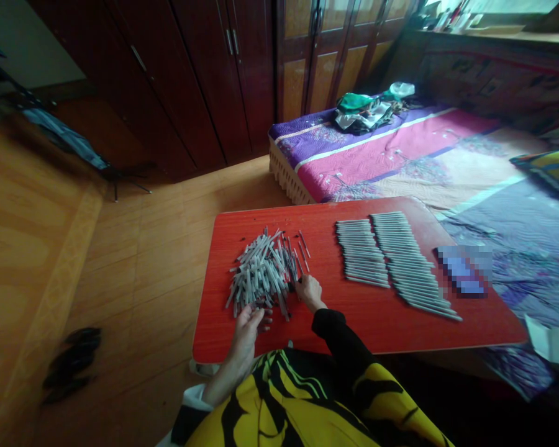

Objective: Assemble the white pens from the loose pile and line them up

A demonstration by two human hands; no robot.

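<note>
A loose heap of grey pen barrels (258,270) lies on the left half of the red table (270,344). Thin dark sticks that look like pen refills (289,257) lie along the heap's right side. My left hand (248,326) is at the heap's near edge, palm turned up and fingers curled; what they hold, if anything, is too small to name. Beside the near end of the refills, my right hand (310,292) has its fingers pressed together, their tips partly hidden. Pens are laid side by side in a shorter row (362,253) and a longer row (412,264) on the right.
A blurred purple, flat object (463,270) lies at the table's right side. Behind the table stands a bed (400,149) with a heap of cloth and bags (366,112). Dark wardrobes (205,81) line the back, and black shoes (74,360) sit on the floor at left.
</note>
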